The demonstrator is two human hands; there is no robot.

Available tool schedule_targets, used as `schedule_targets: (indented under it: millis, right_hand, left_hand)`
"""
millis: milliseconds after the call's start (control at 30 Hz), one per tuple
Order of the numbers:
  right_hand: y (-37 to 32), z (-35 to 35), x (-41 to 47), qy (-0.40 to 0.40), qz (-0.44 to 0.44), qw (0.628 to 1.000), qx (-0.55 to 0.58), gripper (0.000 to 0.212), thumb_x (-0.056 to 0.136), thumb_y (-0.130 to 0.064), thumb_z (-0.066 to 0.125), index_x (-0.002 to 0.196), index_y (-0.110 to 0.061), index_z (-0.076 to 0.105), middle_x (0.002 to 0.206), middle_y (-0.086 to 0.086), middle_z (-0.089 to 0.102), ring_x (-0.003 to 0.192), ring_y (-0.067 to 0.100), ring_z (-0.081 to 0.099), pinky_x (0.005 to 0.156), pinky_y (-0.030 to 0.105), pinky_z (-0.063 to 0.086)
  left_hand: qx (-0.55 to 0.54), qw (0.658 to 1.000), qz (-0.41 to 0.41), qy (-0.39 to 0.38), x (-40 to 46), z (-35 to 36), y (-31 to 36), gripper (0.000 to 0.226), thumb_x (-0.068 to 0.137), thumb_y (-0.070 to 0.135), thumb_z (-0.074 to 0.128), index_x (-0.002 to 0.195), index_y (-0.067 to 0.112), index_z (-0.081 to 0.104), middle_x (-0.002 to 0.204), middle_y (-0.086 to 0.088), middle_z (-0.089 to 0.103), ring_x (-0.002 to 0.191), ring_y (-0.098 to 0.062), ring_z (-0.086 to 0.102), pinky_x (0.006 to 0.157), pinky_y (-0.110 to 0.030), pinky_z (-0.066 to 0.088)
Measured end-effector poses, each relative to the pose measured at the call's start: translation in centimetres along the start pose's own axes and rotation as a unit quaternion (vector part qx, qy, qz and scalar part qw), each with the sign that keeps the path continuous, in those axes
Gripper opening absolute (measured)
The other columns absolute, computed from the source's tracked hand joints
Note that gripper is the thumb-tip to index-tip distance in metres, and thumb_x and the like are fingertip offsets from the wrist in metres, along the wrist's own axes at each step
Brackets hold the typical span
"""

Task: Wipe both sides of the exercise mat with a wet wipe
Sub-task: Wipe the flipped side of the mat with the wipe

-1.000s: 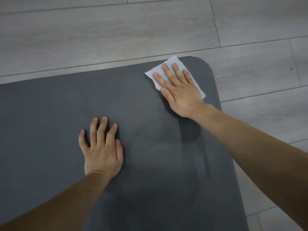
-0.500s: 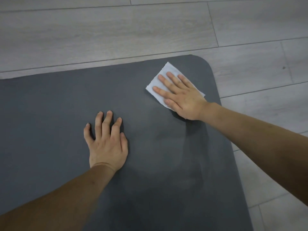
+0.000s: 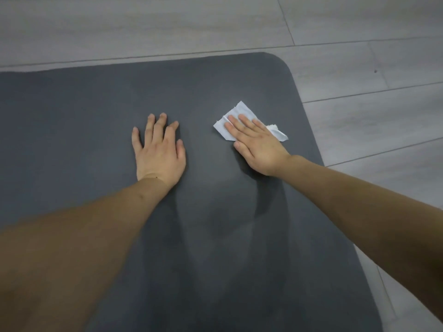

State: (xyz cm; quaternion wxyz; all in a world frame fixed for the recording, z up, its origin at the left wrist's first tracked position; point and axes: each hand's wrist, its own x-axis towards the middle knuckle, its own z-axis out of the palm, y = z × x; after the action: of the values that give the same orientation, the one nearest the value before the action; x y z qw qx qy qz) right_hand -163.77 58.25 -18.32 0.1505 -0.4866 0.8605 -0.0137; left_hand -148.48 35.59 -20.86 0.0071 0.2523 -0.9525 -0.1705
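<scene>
So the dark grey exercise mat (image 3: 96, 116) is lying flat on the pale wood-look floor (image 3: 167, 25), and I'm placing everything relative to the mat's rounded far-right corner (image 3: 275, 61), since that's the easiest landmark. The right hand (image 3: 257, 146) is pressing the white wet wipe (image 3: 236, 119) flat onto the mat a little way in and toward the person from that corner. Its fingers are straight and lying close together on top of the wipe, not curled round it, so it's pushing the wipe rather than gripping it. One crumpled end of the wipe is poking out on the corner side of the hand. The left hand (image 3: 159, 150) is resting palm-down on the bare mat further from the corner, well apart from the wipe, fingers straight and slightly spread, looking like it's bracing the mat or the body. My read: the top face is being wiped right now, around the corner end, and there are faint darker damp-looking streaks on the mat nearer the person. The underside isn't showing at all, so the flip is probably not done yet. Next move, I'd guess, is keeping flat pressure and sweeping in overlapping passes, with the wipe staying spread instead of bunching up.
</scene>
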Motion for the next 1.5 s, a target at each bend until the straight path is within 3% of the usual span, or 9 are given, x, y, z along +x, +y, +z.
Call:
schedule_targets:
  millis: [133, 300, 567, 667, 833, 1167, 1333, 1400, 1500]
  right_hand:
    - [-1.8, 0.8, -1.6, 0.038, 0.040, 0.998, 0.019, 0.056, 0.110, -0.034, 0.026, 0.161, -0.011, 0.025, 0.169, 0.003, 0.020, 0.157, 0.023, 0.016, 0.128, 0.035, 0.009]
    - [-5.3, 2.5, -7.4, 0.059, 0.098, 0.992, 0.051, 0.053, 0.111, -0.028, 0.033, 0.161, -0.011, 0.025, 0.170, 0.002, 0.017, 0.157, 0.018, 0.013, 0.118, 0.015, -0.008]
    - [-11.6, 8.0, -23.2, 0.067, 0.163, 0.979, 0.103, 0.060, 0.106, -0.037, 0.022, 0.160, -0.011, 0.031, 0.169, -0.001, 0.018, 0.156, 0.016, 0.015, 0.128, 0.040, 0.013]
    - [-14.6, 10.1, -29.9, 0.068, 0.204, 0.969, 0.125, 0.058, 0.106, -0.035, 0.024, 0.160, -0.014, 0.031, 0.168, -0.004, 0.018, 0.156, 0.010, 0.011, 0.128, 0.039, 0.013]
    - [-19.2, 13.0, -39.5, 0.063, 0.280, 0.948, 0.139, 0.056, 0.107, -0.036, 0.027, 0.161, -0.020, 0.026, 0.169, -0.009, 0.015, 0.156, 0.006, 0.007, 0.127, 0.042, 0.017]
    - [-26.2, 15.4, -47.5, 0.041, 0.297, 0.941, 0.159, 0.058, 0.110, -0.045, 0.023, 0.164, -0.025, 0.014, 0.171, -0.009, 0.006, 0.158, 0.015, 0.004, 0.127, 0.043, 0.013]
    - [-24.1, 14.4, -41.8, -0.001, 0.288, 0.954, 0.089, 0.060, 0.108, -0.051, 0.008, 0.164, -0.031, 0.000, 0.171, -0.011, -0.008, 0.158, 0.017, -0.009, 0.127, 0.045, 0.003]
    - [-22.6, 13.6, -37.5, 0.003, 0.282, 0.957, 0.061, 0.060, 0.107, -0.052, 0.005, 0.164, -0.032, 0.001, 0.171, -0.010, -0.008, 0.158, 0.020, -0.010, 0.127, 0.045, 0.000]
    - [-19.8, 12.2, -31.1, 0.000, 0.266, 0.963, 0.045, 0.061, 0.105, -0.052, 0.002, 0.163, -0.035, -0.003, 0.171, -0.009, -0.012, 0.156, 0.019, -0.018, 0.127, 0.046, -0.005]
  left_hand:
    - [-0.045, 0.998, 0.035, -0.024, -2.1, -0.7, -0.5, 0.048, 0.106, 0.025, 0.036, 0.154, 0.018, 0.040, 0.170, -0.002, 0.019, 0.159, -0.024, 0.002, 0.127, -0.054, -0.004]
    - [-0.065, 0.995, 0.056, -0.041, -11.4, -0.7, -1.3, 0.048, 0.105, 0.021, 0.037, 0.153, 0.021, 0.041, 0.169, 0.000, 0.021, 0.159, -0.022, 0.003, 0.127, -0.055, -0.004]
    - [0.020, 0.985, 0.036, -0.167, -24.0, -1.1, -1.1, 0.059, 0.108, 0.038, 0.029, 0.164, 0.031, 0.012, 0.172, 0.004, -0.012, 0.157, -0.026, -0.019, 0.122, -0.066, -0.008]
    - [0.056, 0.965, 0.036, -0.255, -24.1, -1.7, -0.8, 0.069, 0.107, 0.052, 0.028, 0.163, 0.035, -0.008, 0.167, 0.004, -0.030, 0.153, -0.029, -0.029, 0.118, -0.073, -0.008]
    - [0.075, 0.933, 0.045, -0.348, -21.7, -3.5, -0.9, 0.078, 0.104, 0.055, 0.043, 0.162, 0.040, -0.008, 0.167, 0.004, -0.031, 0.154, -0.031, -0.027, 0.117, -0.077, 0.003]
    - [0.092, 0.941, 0.055, -0.321, -22.2, -2.8, -1.1, 0.076, 0.106, 0.053, 0.041, 0.162, 0.040, -0.009, 0.167, 0.003, -0.031, 0.154, -0.031, -0.028, 0.116, -0.078, 0.001]
    - [0.088, 0.947, 0.059, -0.302, -22.7, -2.3, -1.4, 0.072, 0.106, 0.056, 0.031, 0.160, 0.042, -0.013, 0.166, 0.005, -0.032, 0.154, -0.030, -0.028, 0.118, -0.074, -0.001]
    - [0.125, 0.956, 0.086, -0.250, -22.6, -2.4, -2.3, 0.066, 0.104, 0.060, 0.027, 0.160, 0.044, -0.004, 0.170, 0.004, -0.014, 0.156, -0.029, -0.010, 0.117, -0.069, 0.011]
    - [0.099, 0.981, 0.148, -0.076, -20.9, -2.8, -3.9, 0.043, 0.105, 0.048, 0.036, 0.144, 0.037, 0.049, 0.149, 0.002, 0.044, 0.131, -0.028, 0.039, 0.102, -0.053, 0.032]
